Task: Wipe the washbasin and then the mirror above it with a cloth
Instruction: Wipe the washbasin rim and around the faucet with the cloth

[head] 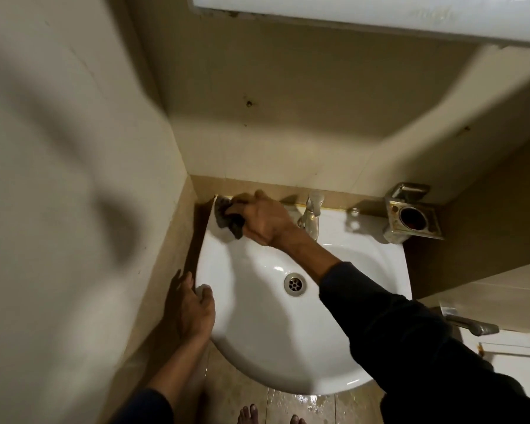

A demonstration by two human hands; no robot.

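A white washbasin [266,341] is fixed in the corner below me, with a metal drain [294,284] in its bowl. My right hand [265,220] presses a dark grey cloth [227,220] onto the basin's back left corner, next to the wall. My left hand [193,307] rests on the basin's left rim, thumb on top, fingers over the edge. The white lower frame of the mirror [364,16] shows at the top of the view; its glass is out of sight.
A metal tap [312,215] stands at the back middle of the basin, just right of my right hand. A metal soap holder [410,215] hangs on the wall at the right. A door handle [471,324] is further right. The tiled floor [306,405] is wet under the basin.
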